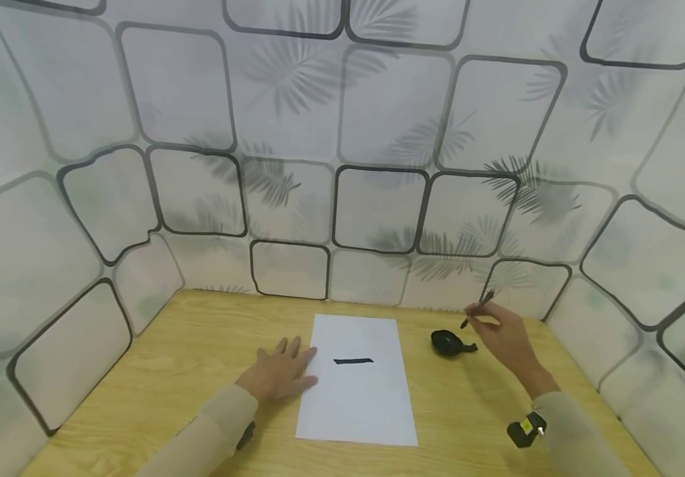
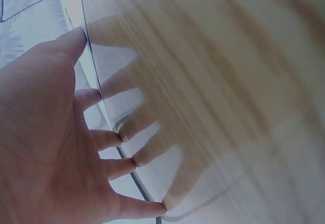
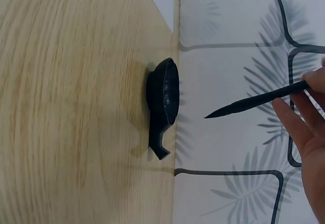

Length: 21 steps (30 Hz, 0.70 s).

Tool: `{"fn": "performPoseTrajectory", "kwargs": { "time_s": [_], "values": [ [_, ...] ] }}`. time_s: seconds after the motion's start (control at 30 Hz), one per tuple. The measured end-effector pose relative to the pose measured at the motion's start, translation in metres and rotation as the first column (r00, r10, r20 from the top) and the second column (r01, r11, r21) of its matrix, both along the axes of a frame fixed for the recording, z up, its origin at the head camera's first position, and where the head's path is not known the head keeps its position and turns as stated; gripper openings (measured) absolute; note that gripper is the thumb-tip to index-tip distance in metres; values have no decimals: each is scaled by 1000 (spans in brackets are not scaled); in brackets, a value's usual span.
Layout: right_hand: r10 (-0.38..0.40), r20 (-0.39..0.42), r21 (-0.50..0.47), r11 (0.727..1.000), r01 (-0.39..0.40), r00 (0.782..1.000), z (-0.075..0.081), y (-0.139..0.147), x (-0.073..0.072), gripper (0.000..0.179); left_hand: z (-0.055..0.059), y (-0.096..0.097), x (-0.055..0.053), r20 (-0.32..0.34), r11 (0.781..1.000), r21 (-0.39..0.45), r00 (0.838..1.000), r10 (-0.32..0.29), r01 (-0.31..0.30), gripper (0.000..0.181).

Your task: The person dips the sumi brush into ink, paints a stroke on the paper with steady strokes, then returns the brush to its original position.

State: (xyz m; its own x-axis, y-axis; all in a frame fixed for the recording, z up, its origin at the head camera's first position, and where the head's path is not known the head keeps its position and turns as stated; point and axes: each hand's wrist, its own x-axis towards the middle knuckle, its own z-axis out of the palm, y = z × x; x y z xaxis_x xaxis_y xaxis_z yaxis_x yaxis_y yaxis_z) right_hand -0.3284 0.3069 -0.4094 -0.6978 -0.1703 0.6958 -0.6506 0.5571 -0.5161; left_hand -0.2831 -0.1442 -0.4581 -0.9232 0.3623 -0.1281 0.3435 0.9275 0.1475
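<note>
A white sheet of paper [image 1: 356, 407] lies on the table with one short black horizontal stroke [image 1: 353, 361] on its upper half. My left hand [image 1: 279, 372] rests with fingers spread at the paper's left edge; its fingertips touch the surface in the left wrist view. In my right hand [image 1: 505, 339] I pinch a dark writing brush [image 3: 249, 103], its pointed black tip slanting down and apart from everything. Just left of and below that tip sits a small black ink dish [image 3: 163, 94] with a short bent handle. How much ink it holds I cannot tell.
The wood-grain table [image 1: 158, 371] is bounded at the back and both sides by patterned white walls [image 1: 295, 199] with grey outlines and leaf prints. A black device with a yellow label [image 1: 526, 427] is at my right wrist.
</note>
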Motion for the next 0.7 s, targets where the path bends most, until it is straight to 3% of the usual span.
{"fn": "performPoseTrajectory", "kwargs": {
  "time_s": [0.27, 0.7],
  "values": [
    [170, -6, 49, 984, -169, 986, -5, 13, 4, 30, -1, 0, 0, -1, 1000, -4, 1000, 0, 0, 71],
    [207, -26, 189, 962, -198, 978, -16, 22, 10, 40, -2, 1, -3, 4, 1000, -22, 1000, 17, -17, 70]
  ]
}}
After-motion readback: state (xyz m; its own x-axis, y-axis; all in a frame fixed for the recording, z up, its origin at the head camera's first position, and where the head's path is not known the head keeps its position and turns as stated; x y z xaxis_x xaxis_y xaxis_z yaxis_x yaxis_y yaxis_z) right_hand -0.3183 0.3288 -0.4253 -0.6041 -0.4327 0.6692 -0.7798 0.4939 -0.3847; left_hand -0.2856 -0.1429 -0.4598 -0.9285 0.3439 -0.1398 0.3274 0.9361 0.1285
